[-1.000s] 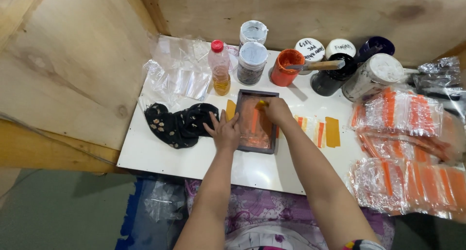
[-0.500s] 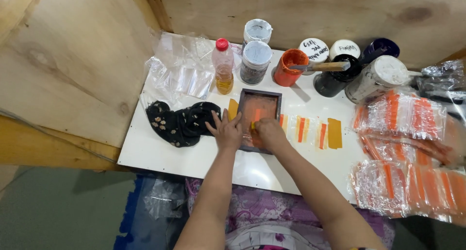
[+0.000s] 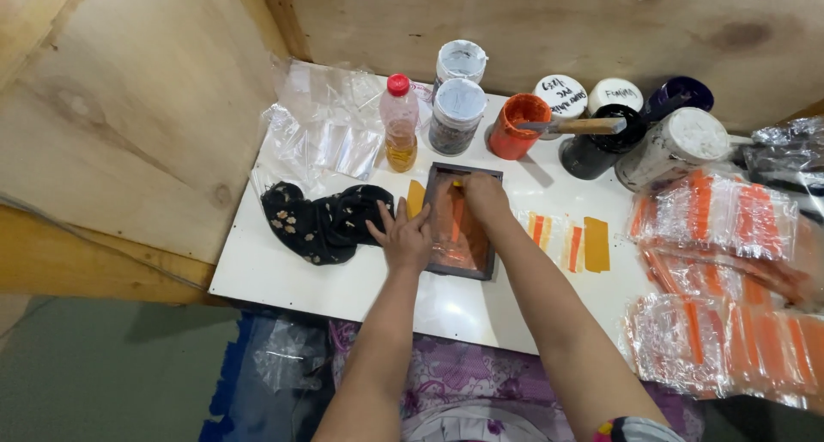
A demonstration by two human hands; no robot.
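Fingers [image 3: 388, 221] of the left hand [image 3: 403, 236] are spreading flat on the dark framed screen [image 3: 461, 223]
Right hand [image 3: 482, 197] is curling shut around a small orange scraper [image 3: 457, 184] at the frame's far end; black floral cloth [image 3: 326, 223] is lying just left, on the white surface [image 3: 283, 275]

Printing workshop (paint jars [image 3: 458, 116], screen frame [image 3: 461, 221])

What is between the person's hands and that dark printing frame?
Nothing visible: the left hand presses flat on the screen-printing frame at its left edge, and the right hand already rests inside it at the top.
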